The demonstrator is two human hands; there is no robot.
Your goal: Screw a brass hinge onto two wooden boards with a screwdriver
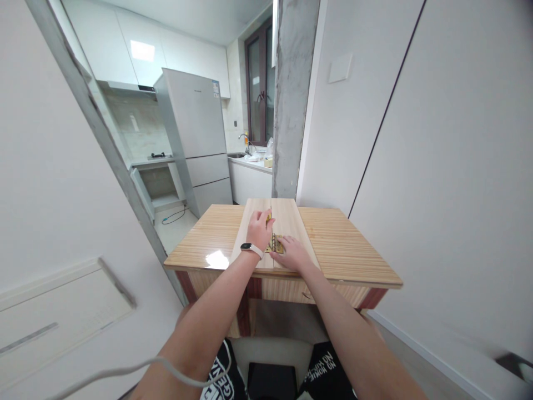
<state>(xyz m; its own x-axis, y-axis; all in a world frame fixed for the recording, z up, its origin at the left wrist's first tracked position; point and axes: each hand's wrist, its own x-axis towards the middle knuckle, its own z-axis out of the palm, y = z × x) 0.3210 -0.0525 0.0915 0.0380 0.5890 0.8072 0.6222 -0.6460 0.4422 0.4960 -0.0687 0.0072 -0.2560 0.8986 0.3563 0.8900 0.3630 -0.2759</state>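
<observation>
Two pale wooden boards point(293, 214) lie side by side on a table, with a narrow seam between them. Across the seam lies a brass-coloured hinge point(273, 243), partly covered by fingers. My right hand point(293, 254) holds the hinge by its right side, thumb at the near edge and fingers on top. My left hand point(259, 228), just beyond and left of the hinge, is closed around a small yellow-and-black thing point(268, 218) that is mostly hidden. A white band with a dark face point(246, 246) is on the left wrist.
The wood-grain table point(345, 239) extends on both sides of the boards and has a drawer front point(287, 290). A pale cable point(158, 360) crosses my left forearm. White walls stand close on both sides. Behind are a fridge point(200, 116) and a sink counter point(252, 172).
</observation>
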